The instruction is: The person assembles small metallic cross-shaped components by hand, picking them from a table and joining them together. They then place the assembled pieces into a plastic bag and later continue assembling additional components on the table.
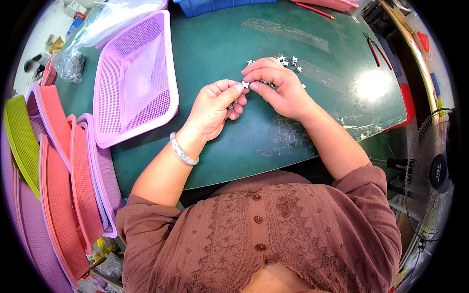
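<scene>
Over the green table, my left hand (215, 107) pinches a small white piece (245, 85) with knobby, cross-like ends between thumb and forefinger. More small grey-white pieces (231, 106) show in its curled fingers. My right hand (283, 90) meets it from the right, thumb and forefinger tips closed about the same white piece; the exact contact is partly hidden. Beneath and beyond the right hand lie several similar white and dark small pieces (294, 61), some covered by its fingers. A pale marbled bangle (183, 149) circles my left wrist.
A lilac perforated basket (172, 93) holding a clear plastic bag stands left on the green table (215, 166). Stacked pink, purple and green baskets (61, 195) rise beside it. Red-handled pliers (374, 52) and a red pen (315, 10) lie far right. A fan (430, 173) stands right.
</scene>
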`<act>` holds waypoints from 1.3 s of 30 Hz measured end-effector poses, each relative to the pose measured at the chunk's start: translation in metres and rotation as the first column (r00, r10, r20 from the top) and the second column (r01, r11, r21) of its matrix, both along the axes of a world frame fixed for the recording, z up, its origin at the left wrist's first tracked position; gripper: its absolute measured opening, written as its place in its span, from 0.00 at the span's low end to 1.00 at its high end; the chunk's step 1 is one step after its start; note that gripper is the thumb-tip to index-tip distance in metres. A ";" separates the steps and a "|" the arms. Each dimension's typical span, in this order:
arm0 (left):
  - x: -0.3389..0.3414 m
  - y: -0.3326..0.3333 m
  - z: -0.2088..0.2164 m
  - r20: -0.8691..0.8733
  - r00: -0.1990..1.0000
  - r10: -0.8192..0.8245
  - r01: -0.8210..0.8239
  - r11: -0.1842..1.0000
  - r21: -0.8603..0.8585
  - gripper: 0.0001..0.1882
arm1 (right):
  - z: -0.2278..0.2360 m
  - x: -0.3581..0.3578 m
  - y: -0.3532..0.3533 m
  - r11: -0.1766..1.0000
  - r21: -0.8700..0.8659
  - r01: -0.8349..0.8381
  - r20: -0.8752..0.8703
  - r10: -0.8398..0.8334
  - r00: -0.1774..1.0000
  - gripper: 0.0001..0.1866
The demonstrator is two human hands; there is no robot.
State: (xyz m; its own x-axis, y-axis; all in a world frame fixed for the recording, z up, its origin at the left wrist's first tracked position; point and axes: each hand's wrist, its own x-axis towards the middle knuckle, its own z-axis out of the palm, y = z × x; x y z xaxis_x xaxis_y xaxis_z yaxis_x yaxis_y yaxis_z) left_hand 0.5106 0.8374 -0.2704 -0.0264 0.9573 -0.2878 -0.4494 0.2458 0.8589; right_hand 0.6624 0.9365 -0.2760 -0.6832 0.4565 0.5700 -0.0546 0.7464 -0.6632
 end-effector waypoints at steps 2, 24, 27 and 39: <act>0.000 0.000 0.000 -0.006 1.000 -0.001 0.001 1.000 0.003 0.08 | 0.001 0.000 0.000 1.000 0.010 -0.002 0.012 0.002 1.000 0.07; 0.000 0.000 -0.002 0.022 0.999 0.032 -0.033 0.999 0.035 0.06 | 0.002 -0.001 -0.001 1.000 0.021 -0.010 -0.015 0.010 1.000 0.08; 0.000 0.001 -0.002 0.016 0.999 0.037 -0.038 0.999 0.034 0.06 | 0.002 -0.001 -0.001 0.999 0.033 -0.009 -0.013 0.010 1.000 0.08; 0.000 0.000 -0.001 0.025 0.999 0.047 -0.048 0.998 0.044 0.06 | 0.004 0.001 -0.001 1.000 0.012 -0.029 0.011 0.029 1.000 0.10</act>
